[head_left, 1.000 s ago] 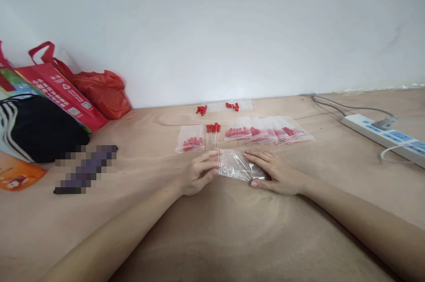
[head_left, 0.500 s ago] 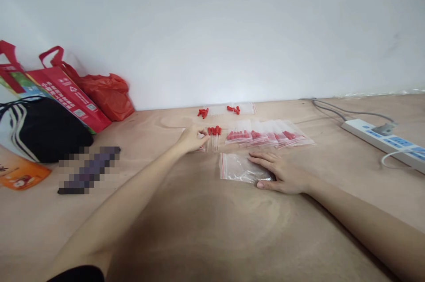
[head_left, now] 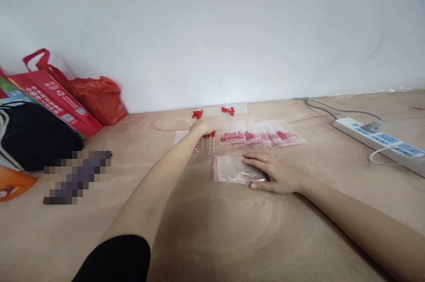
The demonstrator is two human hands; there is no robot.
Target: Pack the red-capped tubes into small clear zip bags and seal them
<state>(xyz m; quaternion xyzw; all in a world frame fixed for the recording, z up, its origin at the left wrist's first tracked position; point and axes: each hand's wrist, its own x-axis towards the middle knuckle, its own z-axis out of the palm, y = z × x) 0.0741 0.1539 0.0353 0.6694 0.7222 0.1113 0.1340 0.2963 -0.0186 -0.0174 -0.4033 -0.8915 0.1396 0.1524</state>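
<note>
My left hand (head_left: 203, 127) reaches forward over the tops of several red-capped clear droppers (head_left: 210, 144) lying side by side; its fingers are blurred and hard to make out. My right hand (head_left: 272, 173) rests with fingers spread on the right part of a clear zip bag (head_left: 230, 169). Beyond it lies a row of overlapping zip bags (head_left: 262, 135) with red-capped pieces inside. Near the wall are loose red caps (head_left: 197, 114) and more red caps (head_left: 228, 110) by a flat clear bag. Another bag (head_left: 179, 137) is partly hidden by my left arm.
A white power strip (head_left: 381, 140) with cables lies at the right. On the left are a red plastic bag (head_left: 99, 96), a red carrier bag (head_left: 56, 100), a black bag (head_left: 40, 136) and a pixelated dark object (head_left: 79, 178).
My left hand has moved forward and right, over the red tops of the droppers. The view has shifted slightly to the right. My right hand stays on the zip bag.
</note>
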